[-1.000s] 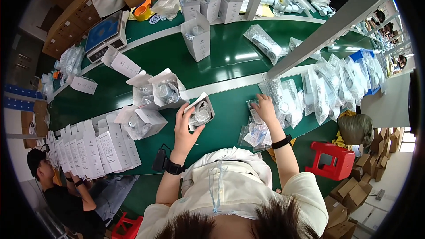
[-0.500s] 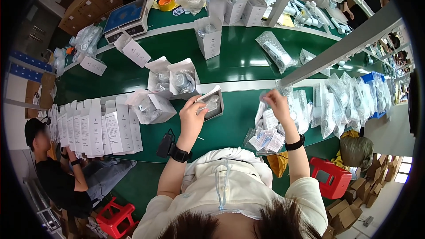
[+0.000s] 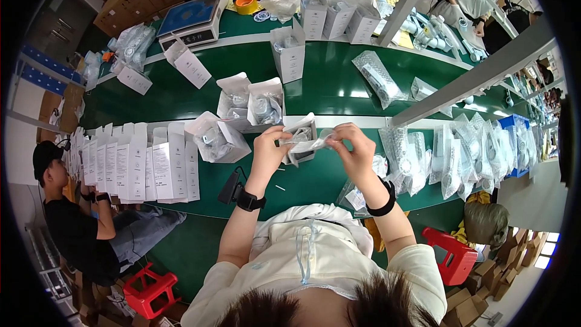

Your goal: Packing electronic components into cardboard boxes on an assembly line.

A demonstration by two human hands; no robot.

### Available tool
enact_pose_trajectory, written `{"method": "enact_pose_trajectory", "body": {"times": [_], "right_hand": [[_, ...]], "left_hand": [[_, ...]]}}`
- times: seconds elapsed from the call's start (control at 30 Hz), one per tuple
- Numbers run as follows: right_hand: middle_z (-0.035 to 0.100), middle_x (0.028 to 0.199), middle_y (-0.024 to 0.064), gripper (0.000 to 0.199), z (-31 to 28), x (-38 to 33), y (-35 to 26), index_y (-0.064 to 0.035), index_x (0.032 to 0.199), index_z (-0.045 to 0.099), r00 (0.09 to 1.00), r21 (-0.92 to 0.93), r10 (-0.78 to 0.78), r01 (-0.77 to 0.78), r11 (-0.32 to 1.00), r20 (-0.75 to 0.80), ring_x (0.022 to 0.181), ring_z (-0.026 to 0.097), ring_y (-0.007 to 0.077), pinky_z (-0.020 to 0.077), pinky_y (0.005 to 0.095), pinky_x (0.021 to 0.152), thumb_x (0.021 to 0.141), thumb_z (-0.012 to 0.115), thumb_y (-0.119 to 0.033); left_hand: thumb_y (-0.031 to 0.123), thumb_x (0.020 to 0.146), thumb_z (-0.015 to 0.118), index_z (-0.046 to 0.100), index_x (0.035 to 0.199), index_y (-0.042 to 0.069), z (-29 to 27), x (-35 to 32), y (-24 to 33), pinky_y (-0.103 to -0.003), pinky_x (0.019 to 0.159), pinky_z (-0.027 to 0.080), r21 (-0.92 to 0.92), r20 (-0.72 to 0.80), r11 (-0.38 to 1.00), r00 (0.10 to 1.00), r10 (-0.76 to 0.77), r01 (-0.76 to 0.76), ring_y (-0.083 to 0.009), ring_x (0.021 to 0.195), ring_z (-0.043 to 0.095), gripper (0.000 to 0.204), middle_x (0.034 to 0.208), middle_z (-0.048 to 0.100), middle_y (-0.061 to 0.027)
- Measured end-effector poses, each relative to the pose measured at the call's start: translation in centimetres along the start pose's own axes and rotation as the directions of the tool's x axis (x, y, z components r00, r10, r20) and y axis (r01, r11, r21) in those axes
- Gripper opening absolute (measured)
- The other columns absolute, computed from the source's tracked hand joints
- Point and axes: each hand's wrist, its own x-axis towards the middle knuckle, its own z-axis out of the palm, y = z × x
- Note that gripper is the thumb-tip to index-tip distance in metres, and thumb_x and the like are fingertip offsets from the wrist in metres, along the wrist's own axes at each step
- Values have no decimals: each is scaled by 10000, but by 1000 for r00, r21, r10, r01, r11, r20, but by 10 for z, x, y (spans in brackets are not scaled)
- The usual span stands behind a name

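The person is holding a small clear plastic packet (image 3: 315, 141) between both hands, just above the green worktop (image 3: 327, 79) and directly in front of the chest. The left hand (image 3: 270, 145) is pinching the packet's left end and the right hand (image 3: 357, 151) is pinching its right end, so the packet's long axis is running left to right between them (roughly level, perhaps dipping a little toward the left). Both hands are closed on it with the fingertips, neither is released.

Right behind the packet, partly hidden by it, an open small white box (image 3: 301, 136) is sitting on the worktop with its flap up; it is lying closer to the left hand than to the right, just beyond that hand's fingers. What is inside cannot be made out.

Farther left, a row of flat white cartons (image 3: 136, 163) is standing on edge, and to the right a heap of clear bagged parts (image 3: 460, 151) is lying near the right forearm. A seated co-worker in black (image 3: 78, 218) is working well apart at the left end.
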Motion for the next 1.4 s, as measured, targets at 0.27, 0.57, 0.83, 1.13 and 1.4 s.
{"method": "enact_pose_trajectory", "body": {"times": [0.27,0.57,0.83,1.13,1.4], "right_hand": [[562,793,90,140,25,-2,9,-20,756,559,980,-132,-13,39,991,197,769,562,256,474,332,665,671,670,-15],[451,1152,94,253,32,-21,17,-48,834,640,913,-394,-13,188,900,407,1147,355,300,316,440,961,682,683,-245],[344,1286,143,724,24,-40,47,-108,1221,426,971,-68,127,-115,991,203,1259,242,316,229,456,1034,599,765,-256],[341,1305,145,1050,5,-15,115,-48,1368,124,816,425,522,-577,698,250,1200,369,264,287,378,1012,569,794,-169],[373,1260,128,1092,54,122,227,-113,1370,63,884,390,449,-369,843,-133,1134,420,250,359,361,940,553,784,-53]], "left_hand": [[12,619,695,673,855,35,0,3,-6,-259,601,451,-11,68,997,995,-76,77,-191,724,607,238,1026,604,-129],[-6,679,648,642,866,8,6,-8,4,-237,547,405,-20,-31,999,999,-40,39,-133,642,541,187,918,615,-74],[-16,706,628,628,869,-9,13,-16,6,-238,529,398,-58,-71,998,997,-38,34,-126,621,535,163,909,623,-78],[-38,775,562,595,857,-23,39,-11,55,-249,684,466,-496,-423,857,901,-97,-140,-174,825,603,90,928,628,-91],[-82,810,477,564,901,-30,15,-55,25,-268,743,468,-310,56,951,998,23,-4,-192,889,575,137,992,571,-135]]}}
